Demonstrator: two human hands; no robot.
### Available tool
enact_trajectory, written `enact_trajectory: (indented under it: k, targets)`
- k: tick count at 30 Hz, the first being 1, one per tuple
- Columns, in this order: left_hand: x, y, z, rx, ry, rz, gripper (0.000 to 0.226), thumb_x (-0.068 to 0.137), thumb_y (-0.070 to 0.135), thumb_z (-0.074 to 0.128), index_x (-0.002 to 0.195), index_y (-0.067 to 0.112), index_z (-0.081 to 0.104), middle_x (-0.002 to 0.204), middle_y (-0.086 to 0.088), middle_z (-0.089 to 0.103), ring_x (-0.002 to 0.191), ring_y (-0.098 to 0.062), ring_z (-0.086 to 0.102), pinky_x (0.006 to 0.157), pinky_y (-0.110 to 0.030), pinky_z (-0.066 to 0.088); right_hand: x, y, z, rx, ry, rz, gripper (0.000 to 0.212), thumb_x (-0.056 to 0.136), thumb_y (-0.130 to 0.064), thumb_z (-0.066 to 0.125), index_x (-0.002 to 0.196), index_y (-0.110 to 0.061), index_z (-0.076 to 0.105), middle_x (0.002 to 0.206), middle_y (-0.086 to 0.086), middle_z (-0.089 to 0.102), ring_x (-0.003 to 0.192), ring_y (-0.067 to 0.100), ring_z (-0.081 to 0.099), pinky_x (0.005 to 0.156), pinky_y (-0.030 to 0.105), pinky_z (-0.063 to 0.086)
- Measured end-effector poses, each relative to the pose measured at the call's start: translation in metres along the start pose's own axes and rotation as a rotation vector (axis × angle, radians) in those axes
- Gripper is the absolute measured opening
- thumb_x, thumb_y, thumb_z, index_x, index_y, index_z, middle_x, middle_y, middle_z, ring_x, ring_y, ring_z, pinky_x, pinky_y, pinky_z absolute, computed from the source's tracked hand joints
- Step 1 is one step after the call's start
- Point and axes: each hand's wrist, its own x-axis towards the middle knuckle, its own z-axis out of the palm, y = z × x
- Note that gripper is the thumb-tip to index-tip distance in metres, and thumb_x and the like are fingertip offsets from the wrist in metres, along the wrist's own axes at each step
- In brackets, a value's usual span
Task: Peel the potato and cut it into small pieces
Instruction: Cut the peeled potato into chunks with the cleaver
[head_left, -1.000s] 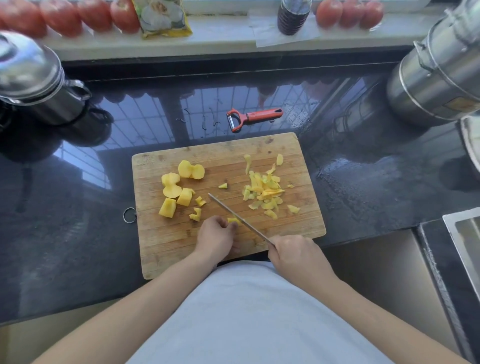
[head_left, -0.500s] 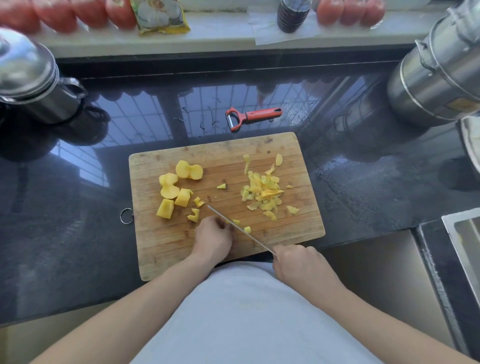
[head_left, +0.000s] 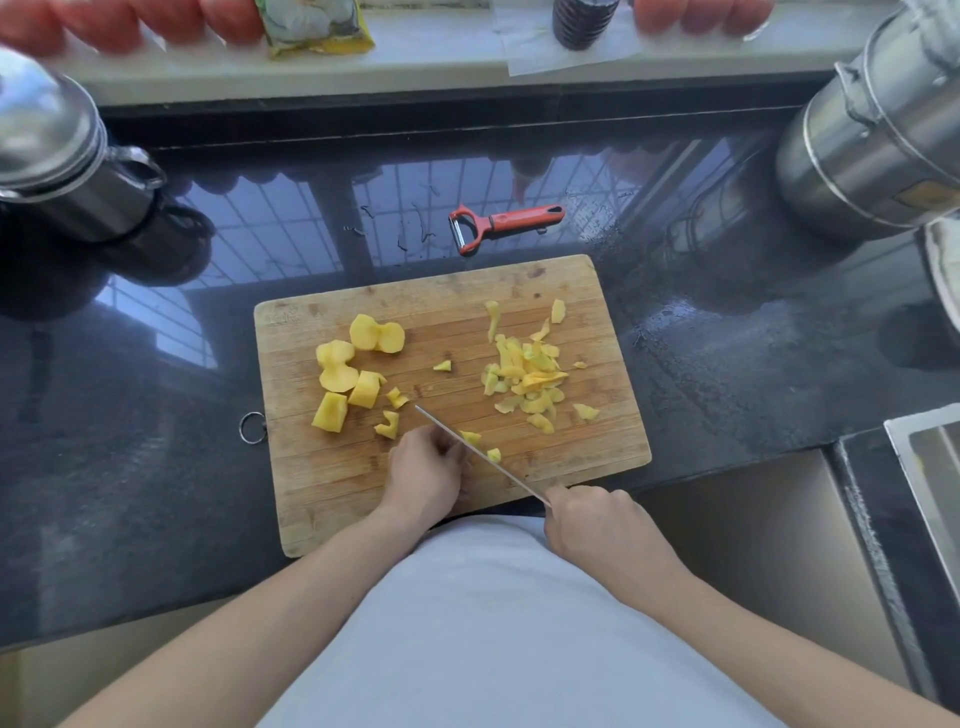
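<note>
A wooden cutting board (head_left: 332, 499) lies on the dark counter. Yellow potato chunks (head_left: 347, 379) sit on its left half, and a heap of peelings (head_left: 524, 379) on its right. My left hand (head_left: 426, 475) curls over a potato piece near the board's front edge; the piece itself is mostly hidden under the fingers. My right hand (head_left: 597, 525) grips the handle of a knife (head_left: 478, 452), whose thin blade runs diagonally up-left beside my left fingers. Two small cut bits (head_left: 483, 447) lie just right of the blade.
A red peeler (head_left: 506, 223) lies on the counter behind the board. A steel kettle (head_left: 57, 156) stands at the back left, a steel stacked pot (head_left: 878, 140) at the back right. A sink edge (head_left: 924, 467) is at the right. Tomatoes line the windowsill.
The knife blade has shifted slightly toward me along the piece, and a second small cut bit has appeared to its right. My left hand has stayed almost in place.
</note>
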Motion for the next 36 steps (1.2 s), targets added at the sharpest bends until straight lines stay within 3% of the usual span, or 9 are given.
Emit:
enact_trajectory:
  k: [4,8,12,16,19,27,29,31,36]
  targets:
    - [0.004,0.002,-0.002,-0.002,-0.040,-0.028,0.024,0.095,0.012,0.057,0.080,0.008,0.075,0.069,-0.005,0.076,0.062,-0.024,0.075,0.066,-0.047,0.066,0.004,-0.007,-0.002,-0.031,-0.038,0.007,0.016,0.079,-0.015,0.071,0.074,-0.015,0.056,0.064,0.007,0.065,0.054,0.037,0.065,0.045,0.030,0.027]
    - [0.008,-0.001,-0.002,0.005,-0.058,-0.043,0.029,0.079,0.032,0.053,0.081,0.016,0.077,0.072,0.000,0.077,0.075,-0.031,0.076,0.073,-0.049,0.065,0.008,-0.014,-0.015,0.038,-0.085,-0.005,0.001,0.088,-0.012,0.059,0.088,-0.012,0.058,0.084,0.011,0.069,0.075,0.039,0.068,0.054,0.034,0.031]
    - [0.016,-0.010,0.001,-0.018,-0.066,-0.051,0.040,0.069,0.043,0.050,0.085,0.020,0.078,0.077,0.001,0.079,0.080,-0.035,0.076,0.075,-0.051,0.065,0.006,-0.013,-0.014,0.079,-0.179,-0.013,0.011,0.096,-0.010,0.039,0.093,-0.015,0.048,0.101,0.012,0.069,0.093,0.038,0.067,0.062,0.035,0.032]
    - [0.011,0.001,-0.003,-0.030,-0.086,-0.062,0.035,0.074,0.035,0.051,0.083,0.015,0.078,0.073,-0.005,0.078,0.069,-0.033,0.076,0.066,-0.051,0.066,0.007,-0.013,-0.018,0.077,-0.121,-0.036,0.011,0.096,-0.009,0.039,0.088,-0.015,0.042,0.095,0.010,0.069,0.089,0.037,0.068,0.054,0.033,0.028]
    - [0.009,0.007,-0.003,-0.028,-0.093,-0.064,0.034,0.076,0.033,0.053,0.081,0.010,0.076,0.069,-0.011,0.076,0.061,-0.033,0.075,0.059,-0.053,0.065,0.007,-0.014,-0.021,0.082,-0.093,-0.044,0.012,0.096,-0.007,0.039,0.088,-0.015,0.042,0.096,0.008,0.068,0.090,0.035,0.068,0.058,0.033,0.033]
    - [0.010,0.007,0.002,-0.041,-0.048,-0.107,0.019,0.094,0.017,0.060,0.085,0.006,0.073,0.073,-0.016,0.075,0.058,-0.033,0.075,0.059,-0.051,0.065,0.011,-0.005,-0.016,0.160,0.025,0.041,0.017,0.096,-0.011,0.047,0.084,-0.021,0.044,0.089,0.004,0.065,0.083,0.032,0.067,0.059,0.034,0.035]
    - [0.013,0.005,0.004,-0.034,-0.061,-0.121,0.023,0.092,0.022,0.059,0.085,0.005,0.073,0.072,-0.018,0.075,0.062,-0.038,0.075,0.061,-0.054,0.065,0.005,-0.005,-0.012,0.115,0.068,0.018,0.027,0.082,-0.011,0.067,0.075,-0.021,0.043,0.072,0.001,0.062,0.063,0.029,0.066,0.049,0.030,0.030]
    - [0.018,0.001,0.007,-0.036,-0.083,-0.151,0.027,0.090,0.026,0.056,0.086,0.005,0.072,0.074,-0.020,0.075,0.067,-0.042,0.075,0.064,-0.058,0.065,0.001,-0.004,-0.010,0.056,0.097,-0.004,0.041,0.054,-0.008,0.084,0.061,-0.021,0.045,0.051,-0.002,0.051,0.037,0.025,0.054,0.041,0.023,0.019]
    - [0.029,-0.007,0.013,-0.120,-0.106,-0.244,0.036,0.079,0.029,0.054,0.094,0.002,0.070,0.078,-0.019,0.073,0.067,-0.038,0.072,0.071,-0.054,0.063,0.003,-0.005,-0.009,0.046,0.115,-0.011,0.037,0.041,-0.004,0.084,0.053,-0.018,0.052,0.044,-0.002,0.047,0.028,0.025,0.048,0.040,0.021,0.017]
